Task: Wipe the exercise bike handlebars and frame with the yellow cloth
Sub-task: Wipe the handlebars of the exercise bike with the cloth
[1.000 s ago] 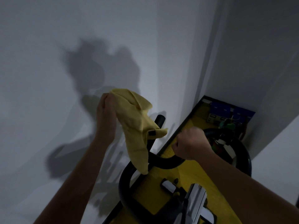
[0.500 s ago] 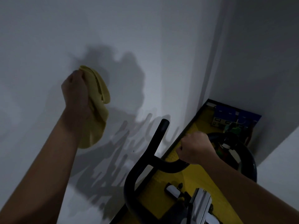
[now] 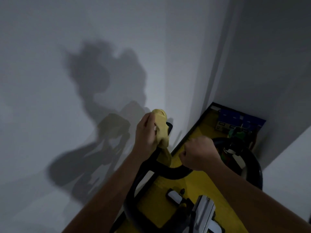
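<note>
The left hand reaches forward with the forearm stretched out from the lower left, wrist slightly bent, and its fingers are curled round the yellow cloth, bunching it against the upright left horn of the handlebars. The cloth is wrapped over the upper part of that horn, just below its black tip, and a loose tail of it hangs down along the bar toward the bend. The right hand comes in from the lower right, forearm long and straight, back of the hand turned up, and closed as a fist on the curved middle section of the handlebars, right of the cloth; its fingers are tucked underneath, out of sight, but the fist sits round the bar. The two hands are near each other, apart, with the bar's bend between them. Below the handlebars, the bike's chrome post and dark frame stand over a yellow floor mat. Beyond the handlebars, in the corner of the wall, lies a blue box. The person's shadow falls on the wall left of the handlebars.
</note>
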The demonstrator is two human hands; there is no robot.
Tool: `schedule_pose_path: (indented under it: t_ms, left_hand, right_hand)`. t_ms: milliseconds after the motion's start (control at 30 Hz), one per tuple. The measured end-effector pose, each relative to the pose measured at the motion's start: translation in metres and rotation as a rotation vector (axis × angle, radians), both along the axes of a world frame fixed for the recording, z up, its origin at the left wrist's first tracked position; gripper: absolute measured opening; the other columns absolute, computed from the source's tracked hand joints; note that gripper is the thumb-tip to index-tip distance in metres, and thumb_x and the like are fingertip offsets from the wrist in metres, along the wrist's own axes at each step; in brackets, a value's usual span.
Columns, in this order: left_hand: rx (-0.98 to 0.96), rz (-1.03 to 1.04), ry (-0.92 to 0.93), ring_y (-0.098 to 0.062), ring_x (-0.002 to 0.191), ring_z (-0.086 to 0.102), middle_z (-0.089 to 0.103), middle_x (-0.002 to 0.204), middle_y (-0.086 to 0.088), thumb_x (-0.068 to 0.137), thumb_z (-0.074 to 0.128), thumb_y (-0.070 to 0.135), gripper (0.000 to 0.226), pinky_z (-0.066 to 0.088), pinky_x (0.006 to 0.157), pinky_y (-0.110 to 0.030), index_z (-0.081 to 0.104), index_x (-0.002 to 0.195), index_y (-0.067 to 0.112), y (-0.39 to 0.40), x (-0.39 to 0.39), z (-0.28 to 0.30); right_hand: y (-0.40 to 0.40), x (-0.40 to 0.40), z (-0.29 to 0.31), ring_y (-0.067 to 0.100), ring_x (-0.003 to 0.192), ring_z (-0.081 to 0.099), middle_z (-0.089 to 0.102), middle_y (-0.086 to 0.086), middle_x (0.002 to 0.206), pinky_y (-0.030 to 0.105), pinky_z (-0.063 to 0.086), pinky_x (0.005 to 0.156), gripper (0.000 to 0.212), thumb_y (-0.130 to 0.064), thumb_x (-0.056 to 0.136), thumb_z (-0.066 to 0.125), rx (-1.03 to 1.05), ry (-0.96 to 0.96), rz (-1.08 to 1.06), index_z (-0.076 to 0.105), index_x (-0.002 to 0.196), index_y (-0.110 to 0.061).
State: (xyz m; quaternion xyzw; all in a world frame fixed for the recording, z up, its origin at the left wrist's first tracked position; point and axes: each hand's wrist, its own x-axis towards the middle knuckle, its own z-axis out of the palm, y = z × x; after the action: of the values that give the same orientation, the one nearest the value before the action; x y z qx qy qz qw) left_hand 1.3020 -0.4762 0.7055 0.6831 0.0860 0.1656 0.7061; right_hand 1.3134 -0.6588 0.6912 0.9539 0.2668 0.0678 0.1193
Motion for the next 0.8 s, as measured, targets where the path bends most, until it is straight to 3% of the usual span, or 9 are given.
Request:
schedule_pose_path:
  t_ms: [100, 167, 267, 367, 500, 600, 700, 800]
  left_hand:
    - [0.044, -0.051, -0.108, -0.019, 0.074, 0.062, 0.064, 0.084, -0.011, 0.105, 0.048, 0.026, 0.030, 0.054, 0.070, -0.037, 0.063, 0.093, 0.003, -0.015, 0.008, 0.012]
    - [0.188, -0.129, -0.099, -0.011, 0.072, 0.065, 0.071, 0.085, 0.000, 0.104, 0.050, 0.023, 0.025, 0.053, 0.071, -0.025, 0.069, 0.092, 0.011, -0.022, 0.017, 0.012]
    - [0.470, -0.293, -0.056, -0.009, 0.079, 0.070, 0.076, 0.091, -0.001, 0.101, 0.054, 0.030, 0.023, 0.057, 0.077, -0.029, 0.074, 0.105, 0.022, -0.024, 0.030, -0.004]
    - [0.593, -0.217, -0.084, -0.009, 0.078, 0.070, 0.074, 0.095, 0.007, 0.098, 0.056, 0.026, 0.021, 0.059, 0.067, -0.036, 0.069, 0.114, 0.023, -0.020, 0.038, -0.026]
    - [0.892, 0.036, -0.153, -0.010, 0.107, 0.049, 0.057, 0.115, 0.008, 0.085, 0.068, 0.033, 0.036, 0.043, 0.098, -0.032, 0.066, 0.118, 0.020, -0.007, 0.052, -0.064]
    - [0.735, -0.072, 0.029, -0.019, 0.107, 0.060, 0.062, 0.115, 0.002, 0.094, 0.057, 0.052, 0.045, 0.048, 0.095, -0.034, 0.057, 0.125, 0.019, -0.005, 0.050, -0.078]
    - [0.735, -0.084, 0.127, -0.020, 0.083, 0.061, 0.061, 0.091, 0.001, 0.098, 0.048, 0.054, 0.037, 0.044, 0.075, -0.027, 0.054, 0.107, 0.018, -0.010, 0.053, -0.081]
    - [0.753, 0.016, 0.147, -0.025, 0.076, 0.061, 0.060, 0.077, -0.002, 0.096, 0.050, 0.057, 0.044, 0.042, 0.070, -0.028, 0.052, 0.086, 0.015, -0.013, 0.057, -0.075]
  right_hand:
    - [0.000, 0.000, 0.001, 0.014, 0.051, 0.042, 0.051, -0.004, 0.056, 0.028, 0.022, 0.050, 0.046, -0.042, 0.096, 0.034, -0.010, 0.020, -0.007, 0.053, 0.059, -0.020]
    - [0.000, 0.000, 0.003, 0.015, 0.050, 0.041, 0.050, -0.004, 0.056, 0.028, 0.021, 0.050, 0.045, -0.040, 0.096, 0.034, -0.012, 0.025, -0.011, 0.051, 0.059, -0.020]
    - [0.001, -0.001, 0.004, 0.015, 0.051, 0.041, 0.048, -0.004, 0.056, 0.028, 0.021, 0.051, 0.042, -0.037, 0.095, 0.035, -0.003, 0.017, -0.003, 0.049, 0.059, -0.020]
    - [0.001, -0.001, 0.004, 0.016, 0.054, 0.047, 0.053, -0.004, 0.059, 0.028, 0.024, 0.051, 0.044, -0.040, 0.095, 0.034, -0.008, 0.028, -0.003, 0.055, 0.062, -0.020]
    - [0.000, -0.001, 0.005, 0.017, 0.055, 0.048, 0.054, -0.003, 0.061, 0.028, 0.023, 0.051, 0.045, -0.039, 0.096, 0.032, -0.002, 0.026, 0.011, 0.050, 0.059, -0.019]
    - [-0.001, -0.001, 0.005, 0.016, 0.052, 0.044, 0.050, -0.003, 0.057, 0.028, 0.021, 0.050, 0.046, -0.037, 0.097, 0.033, 0.032, 0.011, 0.026, 0.045, 0.056, -0.019]
    - [-0.001, -0.003, 0.004, 0.015, 0.050, 0.041, 0.049, -0.004, 0.056, 0.028, 0.019, 0.050, 0.045, -0.038, 0.096, 0.033, 0.046, 0.006, 0.020, 0.048, 0.058, -0.019]
    - [0.000, -0.004, 0.005, 0.015, 0.048, 0.037, 0.044, -0.004, 0.054, 0.028, 0.016, 0.049, 0.043, -0.035, 0.095, 0.035, 0.059, -0.008, 0.017, 0.043, 0.056, -0.019]
